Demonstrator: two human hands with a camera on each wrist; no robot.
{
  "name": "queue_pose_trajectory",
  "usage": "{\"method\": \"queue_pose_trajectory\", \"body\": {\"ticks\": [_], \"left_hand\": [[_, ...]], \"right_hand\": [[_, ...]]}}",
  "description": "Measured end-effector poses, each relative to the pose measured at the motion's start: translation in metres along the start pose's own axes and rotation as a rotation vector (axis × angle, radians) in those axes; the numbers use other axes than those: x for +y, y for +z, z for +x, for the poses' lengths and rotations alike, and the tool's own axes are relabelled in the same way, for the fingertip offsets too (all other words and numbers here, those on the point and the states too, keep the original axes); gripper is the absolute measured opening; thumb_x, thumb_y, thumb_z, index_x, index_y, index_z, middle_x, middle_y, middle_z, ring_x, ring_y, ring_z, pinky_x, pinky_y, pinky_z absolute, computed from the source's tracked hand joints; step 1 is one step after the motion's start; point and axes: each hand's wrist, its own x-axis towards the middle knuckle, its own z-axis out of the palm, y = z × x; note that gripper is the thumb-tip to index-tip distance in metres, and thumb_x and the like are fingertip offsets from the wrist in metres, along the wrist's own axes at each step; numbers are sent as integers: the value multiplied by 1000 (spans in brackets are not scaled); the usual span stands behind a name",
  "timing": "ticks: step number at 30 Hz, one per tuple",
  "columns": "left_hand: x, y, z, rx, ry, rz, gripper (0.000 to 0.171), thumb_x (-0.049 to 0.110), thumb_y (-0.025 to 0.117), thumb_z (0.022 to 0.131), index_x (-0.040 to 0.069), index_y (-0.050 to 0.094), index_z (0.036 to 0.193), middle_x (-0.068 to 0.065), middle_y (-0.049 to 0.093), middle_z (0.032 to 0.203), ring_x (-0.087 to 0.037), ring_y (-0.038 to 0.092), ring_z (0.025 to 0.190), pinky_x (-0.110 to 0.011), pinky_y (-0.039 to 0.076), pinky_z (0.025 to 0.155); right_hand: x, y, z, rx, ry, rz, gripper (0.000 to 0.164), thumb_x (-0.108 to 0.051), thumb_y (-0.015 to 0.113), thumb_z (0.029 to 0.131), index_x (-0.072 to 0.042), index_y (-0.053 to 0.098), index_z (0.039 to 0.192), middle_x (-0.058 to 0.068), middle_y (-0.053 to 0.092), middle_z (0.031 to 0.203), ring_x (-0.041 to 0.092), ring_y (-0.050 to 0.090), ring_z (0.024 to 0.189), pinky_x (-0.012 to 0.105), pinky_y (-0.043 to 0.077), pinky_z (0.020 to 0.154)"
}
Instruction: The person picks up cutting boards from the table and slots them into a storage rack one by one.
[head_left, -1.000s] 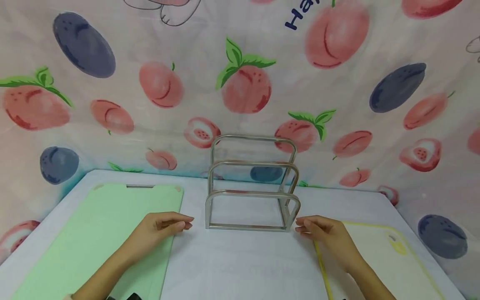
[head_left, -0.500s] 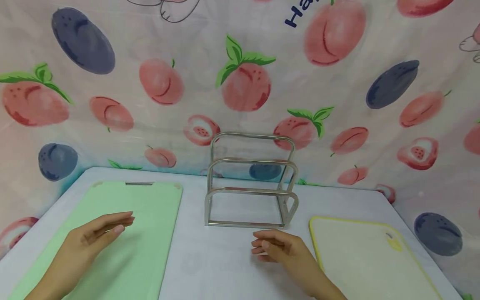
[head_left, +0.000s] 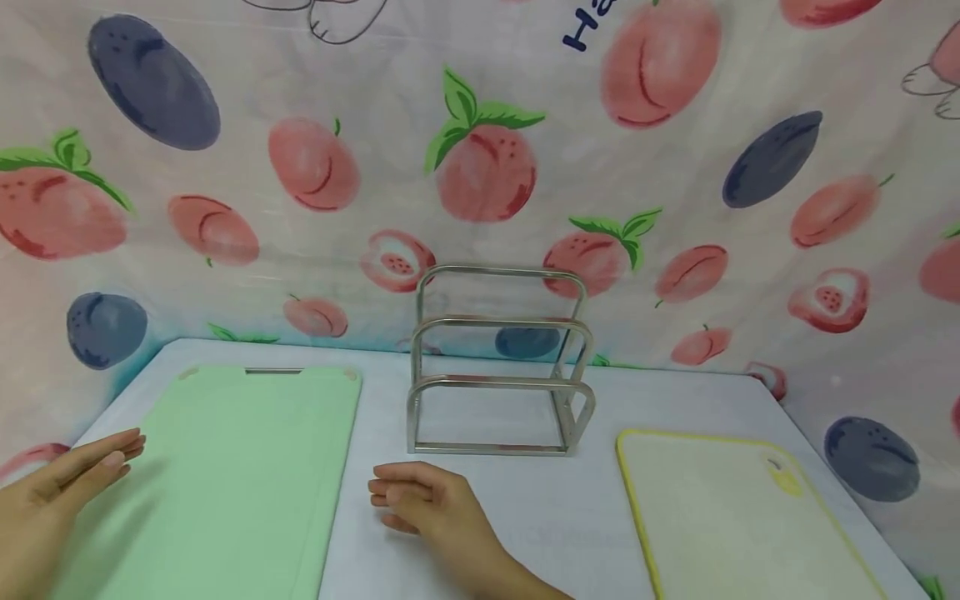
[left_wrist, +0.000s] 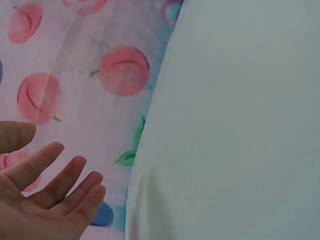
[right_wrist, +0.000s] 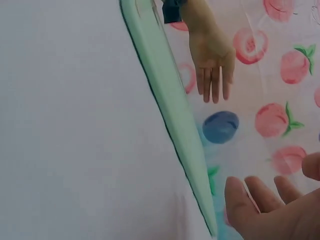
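A green cutting board (head_left: 247,467) lies flat on the left of the table. Over its left edge hovers my left hand (head_left: 63,500), fingers extended and holding nothing; the left wrist view shows the same hand (left_wrist: 55,195) with fingers spread. My right hand (head_left: 442,517) is above the white cloth just right of the green board, fingers loosely bent around nothing. In the right wrist view, my right hand (right_wrist: 280,200) is at the lower right, with the green board (right_wrist: 170,110) seen edge-on beyond. Behind the right hand stands a three-hoop metal rack (head_left: 491,450), with nothing in it.
A white cutting board with a yellow rim (head_left: 712,500) lies at the right of the table. White cloth (head_left: 570,525) covers the tabletop. A fruit-print curtain (head_left: 480,42) hangs right behind the table's back edge.
My left hand has moved left, from the green board's right edge to its left side. The right hand has swept left from beside the rack and white board toward the green board.
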Motion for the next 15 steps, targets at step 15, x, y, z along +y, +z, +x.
{"method": "queue_pose_trajectory", "body": {"ticks": [15], "left_hand": [[-41, -19, -1, 150, -81, -412, 33, -3, 46, 90, 5, 57, 120, 11, 62, 105, 4, 54, 96, -4, 39, 75]], "right_hand": [[30, 54, 27, 307, 29, 19, 27, -11, 56, 85, -9, 59, 112, 6, 58, 112, 19, 54, 102, 33, 45, 83]]}}
